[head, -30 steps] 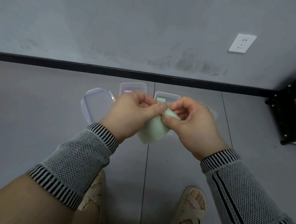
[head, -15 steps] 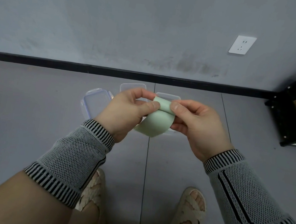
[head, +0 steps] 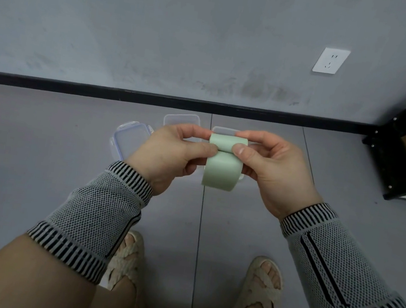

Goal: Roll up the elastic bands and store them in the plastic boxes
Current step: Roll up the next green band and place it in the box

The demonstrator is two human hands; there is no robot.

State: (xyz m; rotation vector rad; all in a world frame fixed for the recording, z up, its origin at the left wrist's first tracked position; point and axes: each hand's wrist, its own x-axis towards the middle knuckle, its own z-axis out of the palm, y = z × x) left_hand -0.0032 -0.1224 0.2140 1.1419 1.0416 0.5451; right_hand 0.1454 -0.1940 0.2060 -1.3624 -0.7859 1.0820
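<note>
Both hands hold one pale green elastic band (head: 222, 166) in the air above the floor (head: 41, 158). Left hand (head: 170, 154) pinches the band's left edge between thumb and fingers; right hand (head: 269, 167) pinches the right edge, thumb on the front of the rolled upper part. Gripping from both sides likely keeps the roll tight and square while the loose tail hangs below. Clear plastic boxes (head: 182, 119) and a clip-lock lid (head: 129, 139) lie on the floor just beyond the hands, within reach for storing. Rolling appears unfinished.
</note>
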